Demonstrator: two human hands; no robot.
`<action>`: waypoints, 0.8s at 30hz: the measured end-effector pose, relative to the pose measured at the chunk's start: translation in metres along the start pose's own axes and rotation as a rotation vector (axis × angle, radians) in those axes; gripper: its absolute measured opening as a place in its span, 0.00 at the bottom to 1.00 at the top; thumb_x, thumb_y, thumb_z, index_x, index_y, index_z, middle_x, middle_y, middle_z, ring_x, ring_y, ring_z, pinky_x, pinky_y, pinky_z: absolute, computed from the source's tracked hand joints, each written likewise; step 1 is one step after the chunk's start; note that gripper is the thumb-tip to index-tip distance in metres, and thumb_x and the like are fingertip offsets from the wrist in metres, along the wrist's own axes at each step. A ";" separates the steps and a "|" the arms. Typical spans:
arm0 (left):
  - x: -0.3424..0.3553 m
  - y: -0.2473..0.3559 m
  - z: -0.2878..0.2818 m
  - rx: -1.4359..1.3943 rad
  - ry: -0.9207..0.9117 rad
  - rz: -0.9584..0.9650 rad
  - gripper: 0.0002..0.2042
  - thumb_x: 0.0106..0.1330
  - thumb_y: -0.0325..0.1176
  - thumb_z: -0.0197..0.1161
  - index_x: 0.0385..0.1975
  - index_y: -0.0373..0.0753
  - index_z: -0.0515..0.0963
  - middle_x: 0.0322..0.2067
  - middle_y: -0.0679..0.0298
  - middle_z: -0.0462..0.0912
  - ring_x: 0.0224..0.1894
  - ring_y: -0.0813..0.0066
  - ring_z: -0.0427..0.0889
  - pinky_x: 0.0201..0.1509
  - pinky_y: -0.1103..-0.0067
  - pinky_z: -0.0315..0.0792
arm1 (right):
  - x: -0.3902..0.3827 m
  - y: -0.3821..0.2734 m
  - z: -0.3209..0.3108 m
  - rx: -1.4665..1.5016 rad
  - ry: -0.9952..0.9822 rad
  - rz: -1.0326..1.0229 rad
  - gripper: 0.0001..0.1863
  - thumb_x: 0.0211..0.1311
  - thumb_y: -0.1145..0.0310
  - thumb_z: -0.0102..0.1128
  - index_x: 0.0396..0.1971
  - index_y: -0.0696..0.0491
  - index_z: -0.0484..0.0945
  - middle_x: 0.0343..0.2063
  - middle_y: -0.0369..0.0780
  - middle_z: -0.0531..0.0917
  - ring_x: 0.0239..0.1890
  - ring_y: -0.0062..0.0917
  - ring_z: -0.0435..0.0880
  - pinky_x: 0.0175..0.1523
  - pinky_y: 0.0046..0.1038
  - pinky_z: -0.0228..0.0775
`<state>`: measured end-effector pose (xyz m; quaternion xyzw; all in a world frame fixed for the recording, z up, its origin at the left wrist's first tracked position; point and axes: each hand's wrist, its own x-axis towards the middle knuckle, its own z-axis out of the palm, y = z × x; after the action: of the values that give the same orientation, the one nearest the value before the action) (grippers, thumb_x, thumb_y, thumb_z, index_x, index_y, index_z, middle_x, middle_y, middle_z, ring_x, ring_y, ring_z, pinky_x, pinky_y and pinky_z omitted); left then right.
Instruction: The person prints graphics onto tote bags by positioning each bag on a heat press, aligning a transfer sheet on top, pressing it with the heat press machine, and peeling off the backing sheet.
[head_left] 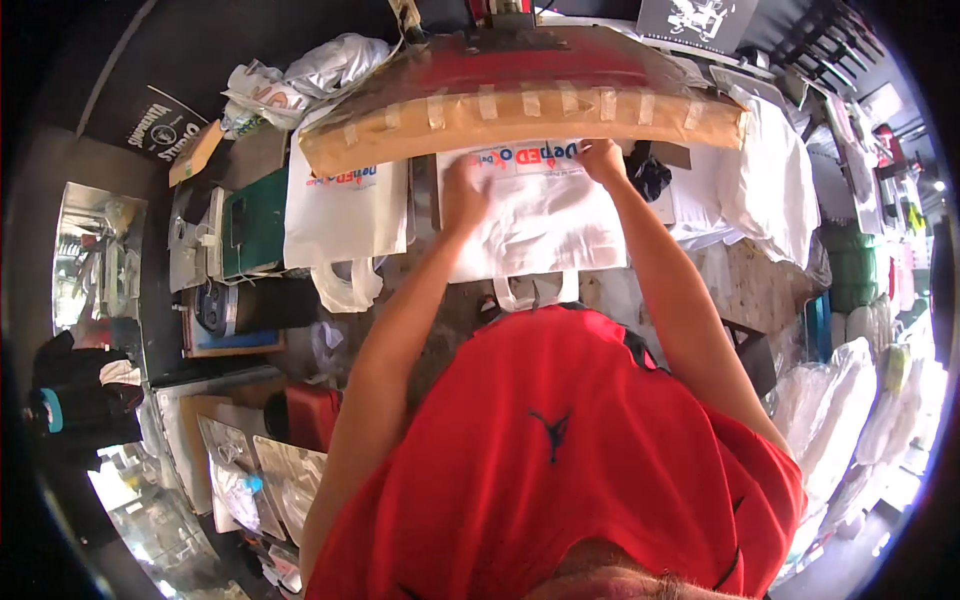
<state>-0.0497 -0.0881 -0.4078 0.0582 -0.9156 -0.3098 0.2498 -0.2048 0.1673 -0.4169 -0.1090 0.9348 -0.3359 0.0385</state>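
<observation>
Pressing flat on a white tote bag (540, 225), the left hand (463, 195) lay spread over its upper left part while the right hand (602, 160) pinched its top edge by the red-and-blue print. The bag lay under a tilted screen frame (520, 110) edged in tan tape. A second printed white bag (345, 215) lay just left, beside a green board (255, 222).
</observation>
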 end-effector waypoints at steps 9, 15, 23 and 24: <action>-0.052 0.037 0.030 0.235 -0.292 0.211 0.40 0.66 0.54 0.58 0.71 0.36 0.51 0.71 0.46 0.50 0.73 0.45 0.48 0.74 0.51 0.44 | -0.005 -0.003 0.000 0.018 0.014 -0.001 0.15 0.40 0.61 0.75 0.28 0.53 0.84 0.29 0.44 0.86 0.34 0.35 0.87 0.43 0.32 0.78; -0.054 0.031 0.033 0.188 -0.288 0.200 0.39 0.64 0.52 0.60 0.69 0.35 0.55 0.71 0.45 0.51 0.72 0.43 0.51 0.74 0.51 0.44 | -0.009 -0.001 0.000 0.038 0.033 0.006 0.17 0.41 0.62 0.75 0.29 0.55 0.83 0.29 0.46 0.86 0.34 0.35 0.87 0.42 0.32 0.78; -0.054 0.039 0.031 0.224 -0.289 0.204 0.40 0.62 0.51 0.62 0.69 0.36 0.56 0.70 0.47 0.54 0.72 0.45 0.51 0.74 0.52 0.45 | -0.017 -0.005 0.001 0.045 0.077 -0.008 0.18 0.41 0.68 0.76 0.34 0.56 0.81 0.29 0.48 0.85 0.35 0.39 0.87 0.43 0.34 0.78; -0.053 0.039 0.031 0.212 -0.288 0.203 0.40 0.62 0.51 0.63 0.69 0.36 0.56 0.70 0.47 0.54 0.72 0.45 0.51 0.74 0.52 0.45 | -0.018 -0.006 0.001 0.045 0.078 -0.004 0.18 0.41 0.68 0.76 0.34 0.56 0.81 0.29 0.48 0.85 0.35 0.39 0.87 0.43 0.34 0.78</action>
<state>-0.0167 -0.0263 -0.4279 -0.0535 -0.9704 -0.1901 0.1387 -0.1856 0.1664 -0.4137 -0.0969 0.9275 -0.3611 0.0039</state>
